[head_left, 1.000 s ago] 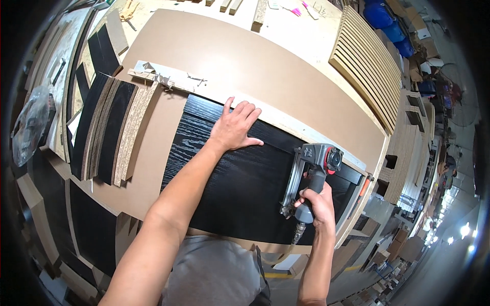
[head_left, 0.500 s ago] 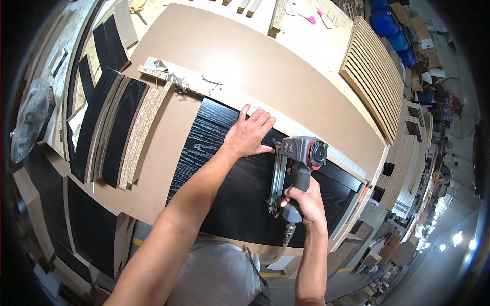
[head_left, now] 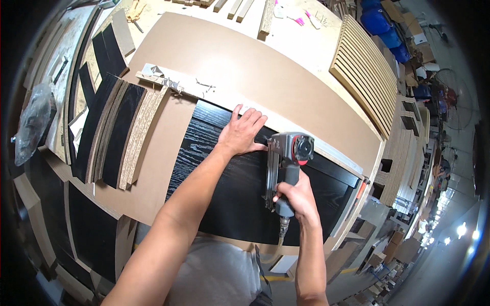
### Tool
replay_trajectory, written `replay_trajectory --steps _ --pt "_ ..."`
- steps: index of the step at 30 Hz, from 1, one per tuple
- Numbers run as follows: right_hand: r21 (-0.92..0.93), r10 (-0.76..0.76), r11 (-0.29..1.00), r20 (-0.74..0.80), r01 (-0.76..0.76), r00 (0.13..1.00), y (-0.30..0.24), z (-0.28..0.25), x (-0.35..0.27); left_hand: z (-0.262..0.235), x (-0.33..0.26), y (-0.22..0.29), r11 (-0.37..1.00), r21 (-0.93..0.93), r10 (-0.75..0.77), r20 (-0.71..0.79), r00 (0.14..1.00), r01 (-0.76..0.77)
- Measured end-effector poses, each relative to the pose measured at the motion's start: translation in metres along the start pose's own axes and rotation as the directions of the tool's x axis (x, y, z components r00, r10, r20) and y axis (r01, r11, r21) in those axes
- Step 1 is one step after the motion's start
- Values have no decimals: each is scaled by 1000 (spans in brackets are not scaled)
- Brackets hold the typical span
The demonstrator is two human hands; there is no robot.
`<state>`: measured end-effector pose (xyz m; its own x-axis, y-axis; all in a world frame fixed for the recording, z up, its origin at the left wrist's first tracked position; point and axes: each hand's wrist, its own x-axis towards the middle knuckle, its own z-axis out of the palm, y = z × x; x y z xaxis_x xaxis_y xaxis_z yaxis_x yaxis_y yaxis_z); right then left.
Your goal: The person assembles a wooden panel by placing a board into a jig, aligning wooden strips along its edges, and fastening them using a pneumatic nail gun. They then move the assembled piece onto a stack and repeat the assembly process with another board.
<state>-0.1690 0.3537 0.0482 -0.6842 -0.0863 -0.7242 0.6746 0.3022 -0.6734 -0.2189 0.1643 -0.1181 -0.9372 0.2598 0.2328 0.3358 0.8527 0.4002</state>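
Observation:
My right hand (head_left: 297,196) is wrapped round the grip of a grey pneumatic nail gun (head_left: 286,153) with a red ring on its head and an air hose at its butt. The gun's nose end points toward my left hand and sits low over a black wood-grain panel (head_left: 229,188). My left hand (head_left: 240,130) lies with fingers spread across the panel's far edge, fingertips on a pale wooden strip (head_left: 224,94) that runs along it. The thumb reaches close to the gun's nose. Whether the nose touches the panel is hidden.
Under the panel lies a large brown board (head_left: 204,46). Stacked black and chipboard strips (head_left: 115,132) stand at left, and a slatted wooden panel (head_left: 365,76) rests at far right. An orange-handled clamp-like tool (head_left: 362,188) sits by the right edge. Bent nails lie on the strip.
The nail gun and my right hand have shifted slightly left in the picture. My left hand, still spread on the panel's edge, has also shifted slightly left, along with the surrounding scene.

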Motion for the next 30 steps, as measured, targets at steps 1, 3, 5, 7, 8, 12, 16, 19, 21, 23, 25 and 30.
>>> replay_trajectory --steps 1,3,5,7,8,12,16,19,21,23,25,30 --pt "17 -38 999 2 38 999 6 -4 -5 2 1 2 1000 9 1 21 1000 -1" --pt "-3 0 1000 -18 0 1000 14 -13 -25 5 0 3 1000 5 -7 35 999 7" --pt "29 -2 1000 -50 4 999 41 -30 -50 4 4 6 1000 23 4 21 1000 -4" --pt "21 4 1000 -113 -2 994 69 -50 -77 5 4 8 998 62 -4 28 1000 2" --pt "7 18 1000 -144 -17 989 83 -61 -91 1 5 9 996 84 -37 73 997 30" --pt "2 41 999 -344 -43 938 152 -121 -149 -7 6 16 984 156 -106 131 986 85" --pt "68 51 998 -552 -17 832 217 -190 -197 -14 8 31 970 200 -168 146 975 137" --pt "24 48 999 -664 -43 746 267 -245 -215 -3 -7 49 950 188 -264 51 963 251" --pt "-38 33 995 -730 -88 682 295 -278 -214 22 -37 63 928 168 -318 -111 942 333" --pt "-58 72 982 -767 -182 638 315 -305 -208 40 -76 94 915 115 -376 -114 920 388" --pt "-357 -124 839 -860 -411 495 349 -327 -196 36 -113 137 928 53 -363 -85 928 368" --pt "-406 -141 758 -866 -511 479 416 -369 -148 21 -209 179 879 -27 -475 -128 871 476"
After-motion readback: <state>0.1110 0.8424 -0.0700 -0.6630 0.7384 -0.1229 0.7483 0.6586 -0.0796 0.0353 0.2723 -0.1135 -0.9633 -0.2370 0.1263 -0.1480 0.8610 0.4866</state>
